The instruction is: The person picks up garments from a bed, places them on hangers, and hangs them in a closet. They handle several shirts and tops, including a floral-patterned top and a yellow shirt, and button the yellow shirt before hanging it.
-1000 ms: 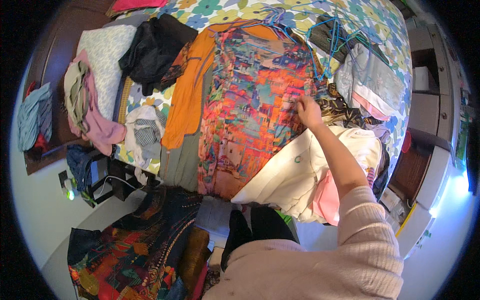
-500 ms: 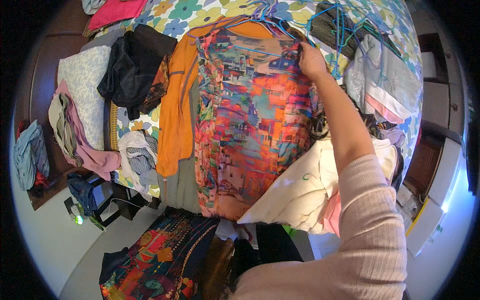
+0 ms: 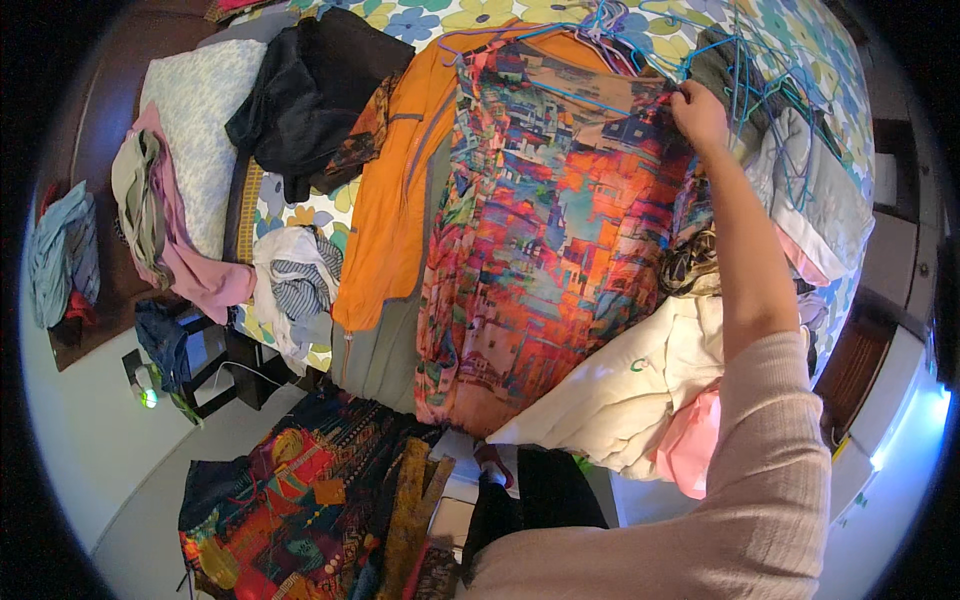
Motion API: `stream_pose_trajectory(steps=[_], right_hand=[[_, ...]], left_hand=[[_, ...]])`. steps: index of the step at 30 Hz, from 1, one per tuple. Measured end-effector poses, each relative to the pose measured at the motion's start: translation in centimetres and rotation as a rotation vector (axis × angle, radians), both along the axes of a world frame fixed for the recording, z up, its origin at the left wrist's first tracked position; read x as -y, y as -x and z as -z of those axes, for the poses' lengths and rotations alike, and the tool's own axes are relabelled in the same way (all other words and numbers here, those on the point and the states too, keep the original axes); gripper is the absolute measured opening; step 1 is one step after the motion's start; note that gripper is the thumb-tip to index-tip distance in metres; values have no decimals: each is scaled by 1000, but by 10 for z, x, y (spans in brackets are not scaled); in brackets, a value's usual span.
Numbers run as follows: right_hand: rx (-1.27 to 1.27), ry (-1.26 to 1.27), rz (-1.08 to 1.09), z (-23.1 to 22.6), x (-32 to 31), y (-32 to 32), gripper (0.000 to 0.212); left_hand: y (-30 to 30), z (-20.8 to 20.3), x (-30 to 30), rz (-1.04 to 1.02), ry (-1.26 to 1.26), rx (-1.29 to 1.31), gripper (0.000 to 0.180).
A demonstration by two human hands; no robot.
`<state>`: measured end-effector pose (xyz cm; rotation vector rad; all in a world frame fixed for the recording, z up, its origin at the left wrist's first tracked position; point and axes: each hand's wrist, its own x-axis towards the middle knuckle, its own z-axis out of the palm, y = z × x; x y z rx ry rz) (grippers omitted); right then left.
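A multicoloured patterned dress (image 3: 545,250) lies spread on a bed with a floral sheet (image 3: 450,15), on a blue hanger (image 3: 590,95). My right hand (image 3: 697,112) reaches far across and pinches the dress at its right shoulder, beside a tangle of blue hangers (image 3: 750,70). Under the dress lies an orange garment (image 3: 395,210). A cream-white garment (image 3: 640,390) and a pink piece (image 3: 690,450) lie beneath my forearm. My left hand is not in view.
A black garment (image 3: 300,90) and a pale pillow (image 3: 195,120) lie at the bed's left, with pink and striped clothes (image 3: 295,290) near the edge. Grey-white clothes (image 3: 815,200) pile at the right. A dark patterned cloth (image 3: 290,500) covers the floor below.
My right hand has moved up along the dress's right edge to its shoulder near the hangers. The view has shifted closer over the bed.
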<state>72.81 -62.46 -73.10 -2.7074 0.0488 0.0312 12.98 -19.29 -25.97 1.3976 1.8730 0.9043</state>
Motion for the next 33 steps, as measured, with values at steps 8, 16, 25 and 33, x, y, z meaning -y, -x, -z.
stream_pose_trajectory(steps=[8, 16, 25, 33], right_hand=[[-56, -297, -151, -58, -17, 33, 36], [258, -543, -268, -177, -36, 123, 19], [623, -504, -481, -393, -57, 235, 20], [722, -625, -613, -571, -148, 345, 25]], left_hand=[[35, -13, -1, 18, 49, 99, 33], [83, -33, 5, 74, 97, 268, 36], [202, -25, -16, 469, 49, 562, 24], [246, -44, -16, 753, 118, 961, 17]])
